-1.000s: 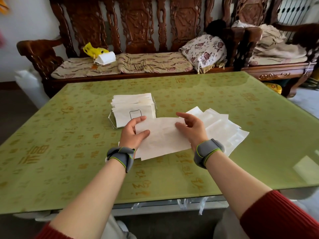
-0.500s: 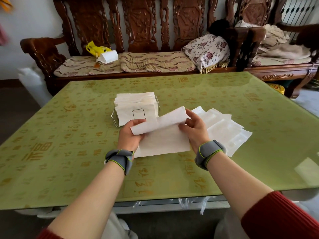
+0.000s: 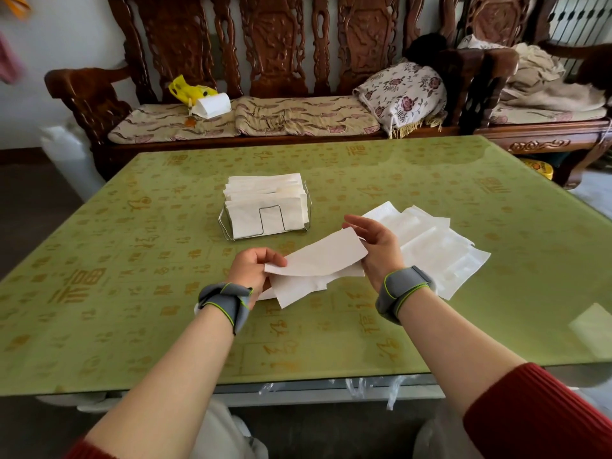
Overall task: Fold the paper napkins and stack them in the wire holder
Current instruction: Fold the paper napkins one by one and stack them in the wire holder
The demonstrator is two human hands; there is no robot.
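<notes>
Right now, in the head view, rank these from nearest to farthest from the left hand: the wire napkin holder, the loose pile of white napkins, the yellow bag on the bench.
1. Wire napkin holder, just beyond the left hand.
2. Loose pile of white napkins, across to the right, past the right hand.
3. Yellow bag, far back on the bench.

1. Take the holder (image 3: 265, 212) as your landmark: it stands on the table (image 3: 132, 293), past your hands, with folded napkins (image 3: 263, 193) stacked in it.
2. Nearer you than the holder, your left hand (image 3: 253, 271) and right hand (image 3: 377, 245) hold one napkin (image 3: 318, 260) between them, above the table.
3. Right of the holder, a loose pile (image 3: 433, 246) lies flat on the table, just behind your right hand.
4. Behind the holder, beyond the table's far edge, stands a bench (image 3: 265, 124).
</notes>
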